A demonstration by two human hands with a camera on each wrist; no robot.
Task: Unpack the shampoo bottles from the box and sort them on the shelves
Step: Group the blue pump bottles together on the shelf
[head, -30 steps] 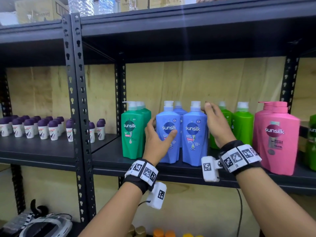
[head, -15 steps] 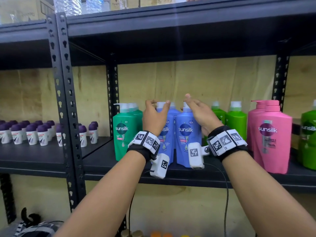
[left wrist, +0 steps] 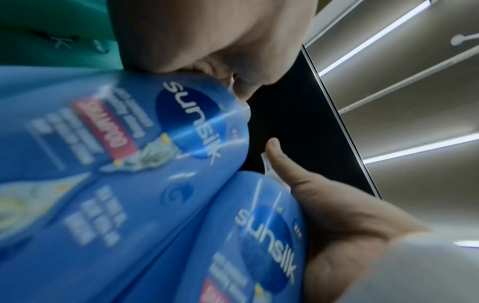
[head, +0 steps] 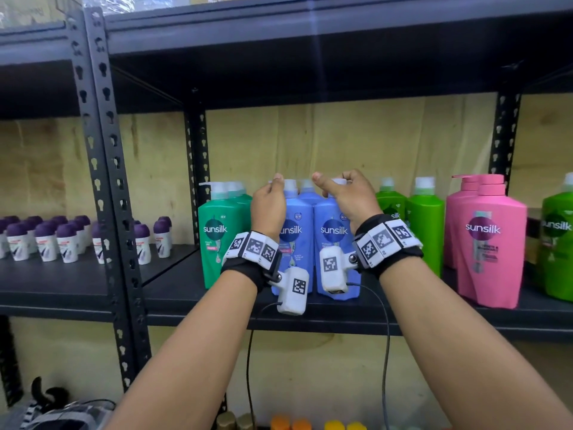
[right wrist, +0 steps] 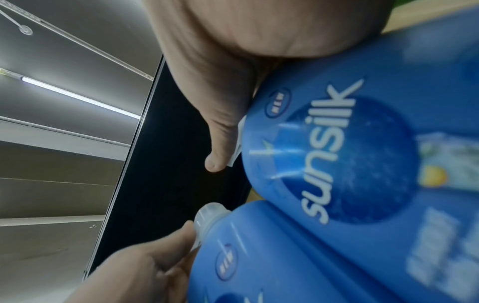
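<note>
Two blue Sunsilk shampoo bottles stand side by side at the front of the black shelf (head: 403,318). My left hand (head: 273,189) curls its fingers round the white pump top of the left blue bottle (head: 296,243). My right hand (head: 336,186) curls over the pump top of the right blue bottle (head: 336,252). More blue bottles stand behind them. In the left wrist view, my left hand (left wrist: 228,67) sits at the neck of the left blue bottle (left wrist: 134,147). In the right wrist view, my right hand's thumb (right wrist: 216,160) lies beside the right blue bottle (right wrist: 350,164).
Teal-green bottles (head: 217,234) stand to the left of the blue ones, light green bottles (head: 426,225) and pink bottles (head: 486,240) to the right. Small purple-capped roll-ons (head: 46,240) fill the left bay beyond a black upright (head: 108,181). An upper shelf (head: 310,35) hangs overhead.
Both hands have risen from the sides of the blue bottles to their pump tops and curled their fingers round them. The bottles have not moved.
</note>
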